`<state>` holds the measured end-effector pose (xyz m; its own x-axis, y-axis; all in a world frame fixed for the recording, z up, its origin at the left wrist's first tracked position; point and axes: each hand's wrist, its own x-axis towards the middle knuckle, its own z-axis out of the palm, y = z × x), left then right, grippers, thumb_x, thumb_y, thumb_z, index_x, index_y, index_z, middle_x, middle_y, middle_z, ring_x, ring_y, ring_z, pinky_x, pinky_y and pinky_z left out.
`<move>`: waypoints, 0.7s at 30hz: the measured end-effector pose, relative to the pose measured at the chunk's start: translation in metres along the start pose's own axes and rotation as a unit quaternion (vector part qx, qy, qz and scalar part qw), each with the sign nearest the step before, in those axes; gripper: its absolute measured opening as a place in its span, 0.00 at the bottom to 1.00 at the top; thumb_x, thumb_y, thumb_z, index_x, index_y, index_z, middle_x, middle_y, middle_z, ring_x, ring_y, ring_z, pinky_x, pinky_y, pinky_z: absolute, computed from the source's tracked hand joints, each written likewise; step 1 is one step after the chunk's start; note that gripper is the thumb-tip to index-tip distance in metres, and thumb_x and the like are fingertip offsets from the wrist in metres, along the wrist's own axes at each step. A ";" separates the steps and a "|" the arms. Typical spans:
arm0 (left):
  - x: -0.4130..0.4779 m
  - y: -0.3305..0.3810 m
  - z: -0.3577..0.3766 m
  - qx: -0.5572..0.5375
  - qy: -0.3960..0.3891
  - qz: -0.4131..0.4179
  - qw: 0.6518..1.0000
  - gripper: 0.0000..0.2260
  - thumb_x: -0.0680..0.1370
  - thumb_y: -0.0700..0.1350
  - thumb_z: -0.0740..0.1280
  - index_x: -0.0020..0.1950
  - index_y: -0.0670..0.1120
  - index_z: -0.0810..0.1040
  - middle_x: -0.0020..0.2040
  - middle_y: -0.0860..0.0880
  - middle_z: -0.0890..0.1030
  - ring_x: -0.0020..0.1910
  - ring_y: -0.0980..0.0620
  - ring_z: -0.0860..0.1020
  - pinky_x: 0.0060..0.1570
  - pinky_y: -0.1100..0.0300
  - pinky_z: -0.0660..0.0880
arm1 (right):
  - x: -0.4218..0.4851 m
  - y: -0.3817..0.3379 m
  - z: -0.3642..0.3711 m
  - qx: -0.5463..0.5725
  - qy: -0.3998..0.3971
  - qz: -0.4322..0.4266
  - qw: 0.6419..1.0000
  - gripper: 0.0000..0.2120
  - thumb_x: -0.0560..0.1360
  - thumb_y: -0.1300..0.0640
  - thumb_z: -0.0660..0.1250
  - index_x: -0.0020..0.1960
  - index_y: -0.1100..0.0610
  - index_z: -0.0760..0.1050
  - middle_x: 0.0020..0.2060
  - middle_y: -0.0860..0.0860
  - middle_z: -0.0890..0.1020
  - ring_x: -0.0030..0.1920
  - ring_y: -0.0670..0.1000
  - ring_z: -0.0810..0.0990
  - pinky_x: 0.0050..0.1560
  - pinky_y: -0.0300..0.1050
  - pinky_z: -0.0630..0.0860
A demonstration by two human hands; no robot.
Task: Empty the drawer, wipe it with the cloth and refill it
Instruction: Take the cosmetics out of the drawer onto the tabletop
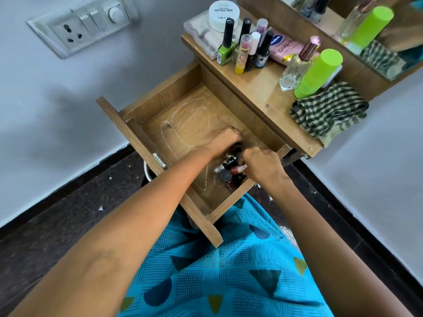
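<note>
Here the wooden drawer (174,124) stands pulled well out from under the table (258,94), above the person's lap in a blue patterned garment (229,271). Most of its floor is bare and streaked with pale dusty marks. What is left inside is a small heap of cosmetics (229,172) crowded into the near right corner, dark caps and reddish tubes lying on their sides.

Both hands are down in that corner. The left hand (223,143) is curled, knuckles up, over a dark round cap at the far end of the heap; I cannot tell whether its grip has closed on it. The right hand (263,165) sits just beside it, fingers pinched together on a reddish tube (238,169).

On the table top stand nail polish bottles (242,46), a white jar (223,16) on a clear box, a pink tube, a glass perfume bottle (297,67) and a lime green can (318,73). The checked cloth (329,110) lies crumpled at the table's right end, touching the green can, apart from both hands.
</note>
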<state>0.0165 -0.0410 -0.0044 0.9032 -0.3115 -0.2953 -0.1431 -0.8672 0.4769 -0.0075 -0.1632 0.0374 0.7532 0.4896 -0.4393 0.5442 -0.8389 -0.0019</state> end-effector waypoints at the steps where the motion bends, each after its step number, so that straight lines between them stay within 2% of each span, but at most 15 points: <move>1: 0.001 0.001 0.000 -0.002 0.003 -0.002 1.000 0.13 0.78 0.37 0.58 0.61 0.39 0.75 0.63 0.42 0.75 0.64 0.50 0.71 0.64 0.66 0.57 | 0.001 0.000 -0.001 -0.009 -0.003 -0.001 1.000 0.16 0.76 0.65 0.59 0.63 0.58 0.72 0.57 0.56 0.77 0.58 0.56 0.77 0.55 0.48 0.73; 5: 0.000 0.000 0.001 0.000 0.021 -0.009 1.000 0.14 0.79 0.37 0.57 0.63 0.40 0.74 0.64 0.44 0.74 0.66 0.51 0.69 0.63 0.66 0.51 | 0.000 0.002 -0.006 -0.021 -0.012 -0.013 1.000 0.15 0.76 0.63 0.58 0.63 0.58 0.70 0.58 0.55 0.76 0.59 0.56 0.76 0.55 0.47 0.72; 9: -0.003 -0.010 0.001 -0.015 0.058 -0.016 0.998 0.14 0.78 0.36 0.58 0.62 0.41 0.74 0.64 0.45 0.75 0.65 0.51 0.71 0.64 0.66 0.57 | -0.006 0.007 -0.009 -0.033 0.000 -0.009 0.999 0.16 0.77 0.63 0.57 0.64 0.58 0.68 0.59 0.55 0.75 0.61 0.55 0.74 0.56 0.46 0.70; 13: -0.014 -0.011 -0.007 -0.076 0.116 -0.035 0.990 0.13 0.76 0.35 0.63 0.61 0.39 0.75 0.61 0.42 0.77 0.62 0.48 0.74 0.64 0.70 0.56 | -0.011 0.012 -0.009 -0.009 0.019 0.010 1.000 0.14 0.78 0.62 0.57 0.64 0.58 0.68 0.58 0.55 0.75 0.60 0.56 0.74 0.56 0.47 0.71; 16: -0.025 -0.012 -0.015 -0.121 0.165 -0.040 0.978 0.13 0.73 0.34 0.67 0.58 0.39 0.78 0.58 0.42 0.79 0.59 0.47 0.77 0.60 0.69 0.62 | -0.013 0.018 -0.011 0.071 0.053 0.019 0.996 0.14 0.76 0.61 0.60 0.61 0.55 0.73 0.57 0.52 0.78 0.57 0.55 0.77 0.55 0.51 0.74; 18: -0.031 -0.010 -0.022 -0.153 0.197 -0.053 0.967 0.14 0.72 0.36 0.69 0.57 0.39 0.79 0.56 0.42 0.81 0.55 0.48 0.78 0.53 0.71 0.64 | -0.015 0.021 -0.016 0.140 0.068 0.014 0.988 0.13 0.75 0.60 0.64 0.59 0.52 0.76 0.56 0.50 0.78 0.54 0.54 0.79 0.54 0.52 0.76; 21: -0.037 -0.003 -0.033 -0.214 0.247 -0.059 0.943 0.14 0.70 0.37 0.71 0.55 0.39 0.80 0.52 0.42 0.82 0.49 0.52 0.78 0.45 0.73 0.67 | -0.021 0.024 -0.033 0.218 0.096 0.003 0.971 0.13 0.72 0.60 0.69 0.56 0.54 0.78 0.54 0.50 0.78 0.47 0.51 0.78 0.46 0.45 0.75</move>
<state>-0.0034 -0.0137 0.0326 0.9960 0.0893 0.0040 0.0520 -0.6151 0.7867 0.0017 -0.1863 0.0760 0.8332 0.4853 -0.2651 0.3638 -0.8421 -0.3982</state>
